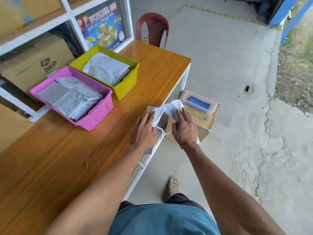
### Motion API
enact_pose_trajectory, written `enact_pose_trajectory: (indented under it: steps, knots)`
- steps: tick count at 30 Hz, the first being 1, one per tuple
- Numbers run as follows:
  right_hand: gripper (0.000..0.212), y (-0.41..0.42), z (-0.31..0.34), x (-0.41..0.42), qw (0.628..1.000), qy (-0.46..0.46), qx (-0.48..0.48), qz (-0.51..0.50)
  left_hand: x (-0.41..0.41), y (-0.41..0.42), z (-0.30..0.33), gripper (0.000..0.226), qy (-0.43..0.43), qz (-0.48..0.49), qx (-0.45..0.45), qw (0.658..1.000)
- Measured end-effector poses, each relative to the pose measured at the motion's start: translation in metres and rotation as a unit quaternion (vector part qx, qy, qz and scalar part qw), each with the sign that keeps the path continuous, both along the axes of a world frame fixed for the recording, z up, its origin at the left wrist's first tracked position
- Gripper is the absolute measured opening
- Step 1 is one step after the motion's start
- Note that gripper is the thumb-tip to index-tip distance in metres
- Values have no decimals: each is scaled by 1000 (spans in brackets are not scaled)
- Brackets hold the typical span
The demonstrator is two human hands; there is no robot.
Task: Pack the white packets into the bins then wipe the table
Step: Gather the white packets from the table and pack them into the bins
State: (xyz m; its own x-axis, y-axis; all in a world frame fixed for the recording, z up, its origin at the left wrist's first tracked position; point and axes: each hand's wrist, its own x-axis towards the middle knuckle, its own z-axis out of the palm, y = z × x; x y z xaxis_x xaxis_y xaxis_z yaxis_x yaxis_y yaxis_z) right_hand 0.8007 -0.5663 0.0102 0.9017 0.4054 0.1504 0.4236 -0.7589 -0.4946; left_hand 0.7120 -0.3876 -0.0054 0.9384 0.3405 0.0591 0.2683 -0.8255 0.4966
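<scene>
A crumpled white packet [166,108] hangs over the right edge of the wooden table [67,158]. My left hand [144,131] lies flat on its table-side part, fingers straight. My right hand [183,127] grips the part past the edge, thumb and fingers curled on the plastic. A pink bin [100,114] and a yellow-green bin [126,85] sit side by side at the table's far left, each holding white packets [74,100] [106,68].
A cardboard box [201,119] with a clear tub on top stands on the floor just right of the table. A red plastic chair [153,28] is behind the table's far end. White shelving [33,38] with cartons lines the left. My sandalled foot [172,184] is on the concrete floor.
</scene>
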Motion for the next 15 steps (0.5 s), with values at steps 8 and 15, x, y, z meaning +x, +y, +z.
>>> enact_pose_trajectory:
  steps: [8, 15]
  knots:
    - [60, 38, 34, 122, 994, -29, 26, 100, 98, 17, 56, 70, -49, 128, 25, 990]
    - [59, 125, 60, 183, 980, -33, 60, 186, 143, 77, 83, 66, -100, 206, 19, 973]
